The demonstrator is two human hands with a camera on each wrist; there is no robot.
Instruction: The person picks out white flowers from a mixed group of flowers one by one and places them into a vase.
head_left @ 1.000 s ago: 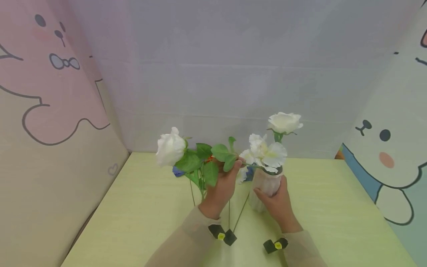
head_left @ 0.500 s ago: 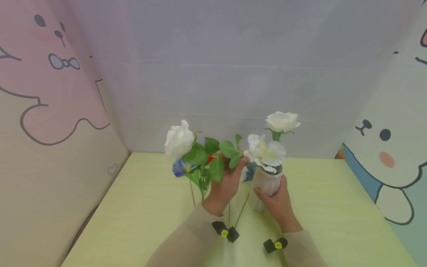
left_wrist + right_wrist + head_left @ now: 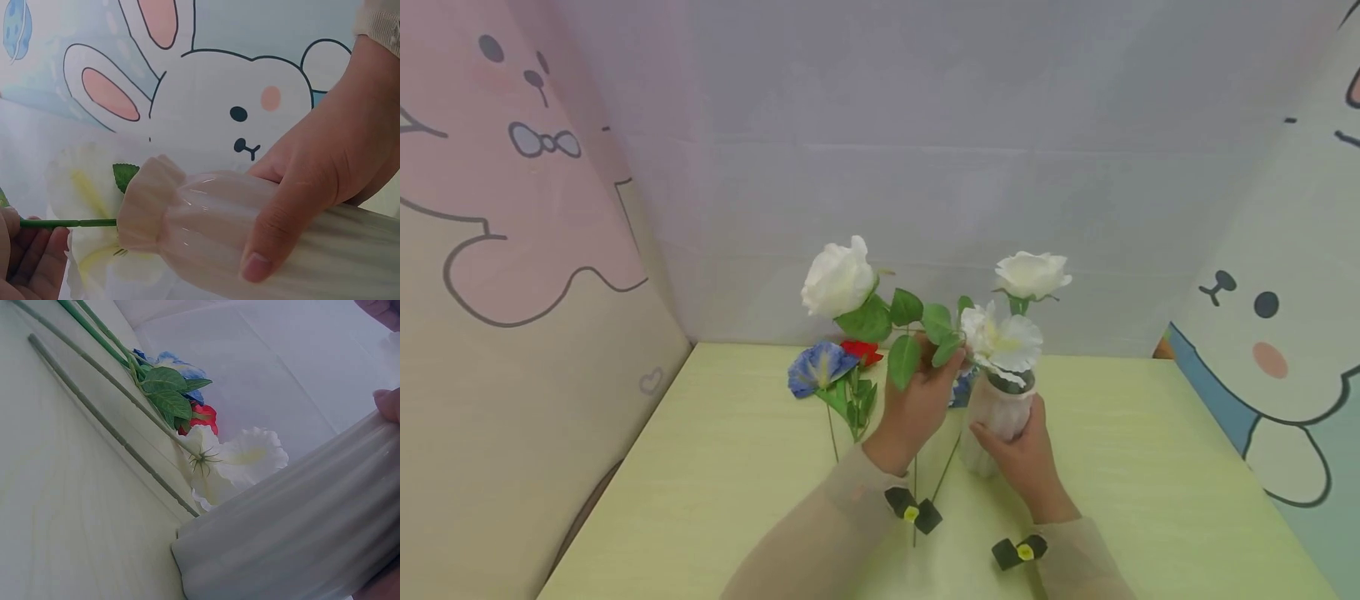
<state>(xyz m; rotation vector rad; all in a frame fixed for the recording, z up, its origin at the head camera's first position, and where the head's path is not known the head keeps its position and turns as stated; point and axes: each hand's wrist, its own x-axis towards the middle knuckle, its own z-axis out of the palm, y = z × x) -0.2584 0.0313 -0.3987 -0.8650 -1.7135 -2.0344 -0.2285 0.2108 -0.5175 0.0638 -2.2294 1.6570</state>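
My left hand (image 3: 917, 404) pinches the green stem (image 3: 69, 222) of a leafy white rose (image 3: 838, 279), whose bloom leans up and left in the head view. In the left wrist view that stem reaches the ruffled mouth of a pale ribbed vase (image 3: 219, 231); how deep it sits is hidden. My right hand (image 3: 1022, 458) grips the vase round its body, thumb in front. Out of the vase rise another white rose (image 3: 1033, 275) and a ruffled white flower (image 3: 1003, 342) with a yellowish centre.
Left of the vase, a blue flower (image 3: 820, 369) and a red flower (image 3: 861, 352) lie on the pale yellow table (image 3: 722, 492). A loose white flower (image 3: 250, 456) lies beside the vase base, near bare stems (image 3: 106, 422). Cartoon-printed walls enclose the sides.
My left hand has moved right and slightly up with the white rose, bringing it closer to the vase. The blue flower behind is now uncovered. My right hand and the vase have stayed put.
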